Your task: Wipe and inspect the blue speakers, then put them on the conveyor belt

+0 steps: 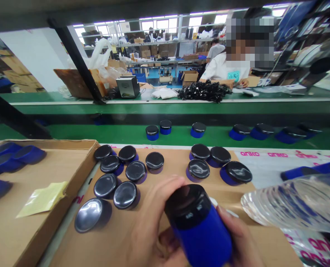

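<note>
Cardboard (172, 166), twelve loose jars (136, 171), one held jar (200, 230)

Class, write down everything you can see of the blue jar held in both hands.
The blue jar is a round tub, seemingly glossy plastic, with a deep blue body and a black lid fitted on top. It is tilted, lid leaning left, held above the cardboard. The left hand wraps its lid end; the right hand grips its body.
</note>
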`<state>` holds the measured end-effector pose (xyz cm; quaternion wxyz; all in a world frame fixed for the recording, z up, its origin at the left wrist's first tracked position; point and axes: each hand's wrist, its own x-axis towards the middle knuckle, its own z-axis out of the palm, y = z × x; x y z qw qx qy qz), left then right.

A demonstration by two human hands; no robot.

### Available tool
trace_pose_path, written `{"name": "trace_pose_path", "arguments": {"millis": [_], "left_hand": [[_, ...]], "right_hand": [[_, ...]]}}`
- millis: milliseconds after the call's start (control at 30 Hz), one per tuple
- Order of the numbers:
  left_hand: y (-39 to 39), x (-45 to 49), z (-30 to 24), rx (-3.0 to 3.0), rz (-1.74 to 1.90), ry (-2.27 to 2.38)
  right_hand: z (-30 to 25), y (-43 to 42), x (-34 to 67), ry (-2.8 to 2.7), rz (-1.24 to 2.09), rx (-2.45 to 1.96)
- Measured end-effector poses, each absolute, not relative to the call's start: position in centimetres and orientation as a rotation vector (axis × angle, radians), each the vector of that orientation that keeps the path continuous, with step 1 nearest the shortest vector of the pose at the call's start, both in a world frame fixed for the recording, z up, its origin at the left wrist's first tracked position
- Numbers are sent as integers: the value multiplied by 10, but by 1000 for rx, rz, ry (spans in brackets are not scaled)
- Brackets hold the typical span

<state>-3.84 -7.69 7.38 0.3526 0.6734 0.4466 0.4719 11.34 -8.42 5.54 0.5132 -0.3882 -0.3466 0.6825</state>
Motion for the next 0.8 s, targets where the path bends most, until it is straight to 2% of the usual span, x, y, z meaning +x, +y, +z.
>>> {"name": "trace_pose_path", "arguments": {"millis": [200,400,667,800], "left_hand": [[-70,-53,74,1823,1162,1041],[-62,-56,86,1729,1116,1101],[-45,-49,77,989,1061,727],[-44,-49,70,905,1013,665]], "right_hand": [[44,-76,117,-922,1538,-911],[55,-73,118,-1288,1104,-989],[74,-71,117,-1528,979,-1053],[68,-78,120,-1596,903,-1040]]}}
